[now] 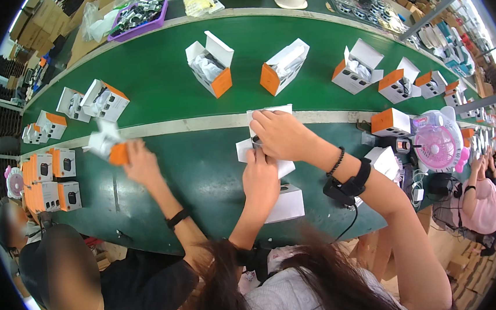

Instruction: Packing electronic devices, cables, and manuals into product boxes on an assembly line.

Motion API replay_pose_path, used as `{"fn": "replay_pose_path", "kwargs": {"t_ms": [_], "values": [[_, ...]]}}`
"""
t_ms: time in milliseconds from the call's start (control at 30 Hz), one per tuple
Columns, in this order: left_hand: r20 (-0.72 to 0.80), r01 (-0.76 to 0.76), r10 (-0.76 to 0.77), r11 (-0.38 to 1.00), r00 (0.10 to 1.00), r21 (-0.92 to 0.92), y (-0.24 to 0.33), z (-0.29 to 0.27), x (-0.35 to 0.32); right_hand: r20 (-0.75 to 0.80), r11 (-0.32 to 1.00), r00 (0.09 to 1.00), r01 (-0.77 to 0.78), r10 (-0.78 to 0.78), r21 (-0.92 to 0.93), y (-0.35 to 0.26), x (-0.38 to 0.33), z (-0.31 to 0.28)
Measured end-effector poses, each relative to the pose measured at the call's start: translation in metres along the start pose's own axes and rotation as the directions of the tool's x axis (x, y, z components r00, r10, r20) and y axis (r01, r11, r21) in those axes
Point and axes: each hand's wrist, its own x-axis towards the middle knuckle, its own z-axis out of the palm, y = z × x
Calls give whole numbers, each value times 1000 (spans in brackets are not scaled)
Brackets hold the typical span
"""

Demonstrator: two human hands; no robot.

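Note:
An open white box point(285, 167) with its flaps spread stands in front of me at the table's far side. My left hand point(261, 180) is closed on its near side. My right hand point(284, 133) reaches over from the right, its fingers curled down into the box opening. A small dark thing shows between the two hands, too covered to name. Just nearer than my hands, a plain white box point(285, 203) lies on the green table point(214, 169), partly behind my left forearm.
A co-worker's hand point(142, 162) at the left holds a blurred orange-and-white box point(107, 144). Open boxes point(222, 81) stand along the green conveyor belt point(154, 69). Closed boxes point(44, 197) are stacked at far left. At right are a pink fan point(435, 145) and an orange-topped box point(390, 123).

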Motion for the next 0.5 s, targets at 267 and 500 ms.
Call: {"fn": "replay_pose_path", "kwargs": {"t_ms": [267, 500], "values": [[12, -9, 8, 1000, 1000, 10, -1, 5, -2, 206, 999, 978, -23, 17, 27, 0, 4, 3], [-18, -17, 17, 1000, 1000, 5, -7, 11, -5, 154, 1000, 988, -11, 7, 28, 3, 5, 7]]}}
